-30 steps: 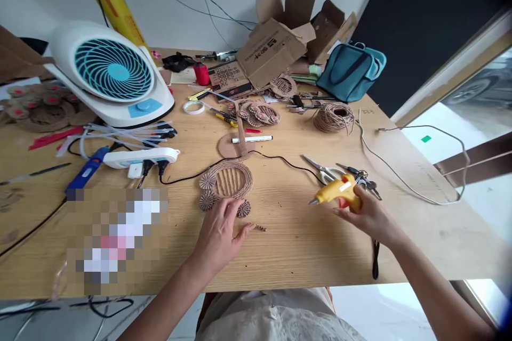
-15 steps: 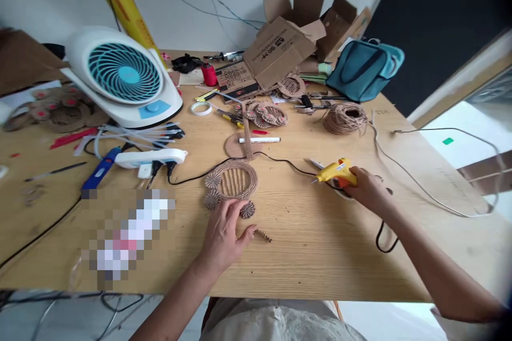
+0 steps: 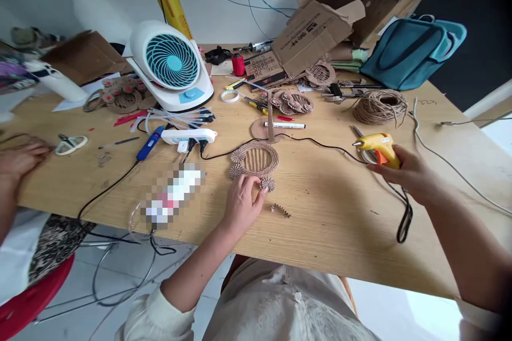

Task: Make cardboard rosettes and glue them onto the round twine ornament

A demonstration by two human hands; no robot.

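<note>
My right hand grips a yellow hot glue gun, holding it low over the wooden table at the right, nozzle pointing left, its black cord trailing across the table. My left hand rests on the table with fingers pinched on a small cardboard rosette at the lower edge of a round corrugated cardboard ring piece. A small loose zigzag cardboard strip lies just right of that hand.
A white and teal desk fan, a power strip, a blue tool, a marker, a twine coil, cardboard boxes and a teal bag crowd the back. Another person's hand is at the left edge.
The view swung left and a person at the left edge came into sight. My right hand carried the glue gun away from the ring piece to the right. My left hand closed on the rosette.
</note>
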